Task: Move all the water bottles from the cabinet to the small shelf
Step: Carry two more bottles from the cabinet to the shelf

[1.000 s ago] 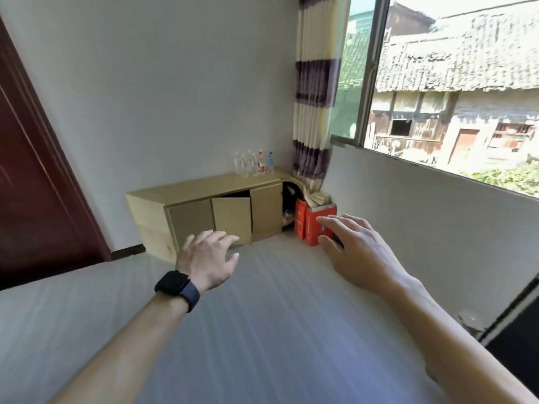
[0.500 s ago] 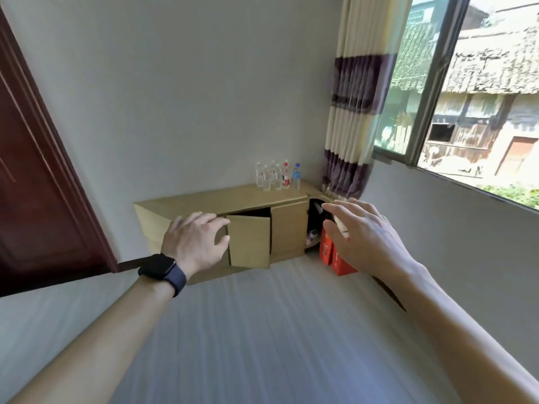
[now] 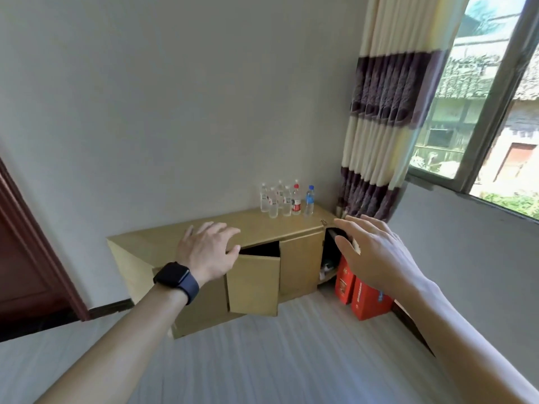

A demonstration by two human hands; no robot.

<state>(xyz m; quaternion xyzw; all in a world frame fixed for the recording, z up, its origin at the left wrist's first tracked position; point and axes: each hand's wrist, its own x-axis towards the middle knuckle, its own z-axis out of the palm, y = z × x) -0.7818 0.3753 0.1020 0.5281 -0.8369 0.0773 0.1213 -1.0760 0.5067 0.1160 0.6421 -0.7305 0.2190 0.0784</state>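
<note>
**A:** Far left, a dark red-brown door (image 3: 17, 258) stood by the wall. What came next?

**B:** The left hand (image 3: 204, 252), with a black watch (image 3: 175, 278) on its wrist. It was held out palm down, its fingers (image 3: 214, 230) straight and spread apart, gripping nothing. In the view it overlapped the top front edge of the cabinet (image 3: 140, 252).

**A:** And the cabinet itself?

**B:** It was low, of light wood, and stood on the pale floor (image 3: 262, 360) against the wall. One cabinet door (image 3: 252, 282) near the middle hung ajar, with darkness behind it.

**A:** Where were the water bottles (image 3: 284, 201)?

**B:** They were on top of the cabinet, near its right end and close to the wall. They stood upright in a tight cluster. One had a red cap and label, and the rightmost had a blue cap.

**A:** And the right hand (image 3: 376, 255)?

**B:** It was also stretched forward, fingers loosely apart and holding nothing, in front of a dark open compartment (image 3: 329, 258) at the cabinet's right end. Whether either hand touched the wood, I could not tell.

**A:** Beyond it?

**B:** Two red boxes (image 3: 367, 301) stood on the floor just beside that end. Above them hung a striped curtain (image 3: 385, 112), and past it was the window (image 3: 481, 126).
</note>
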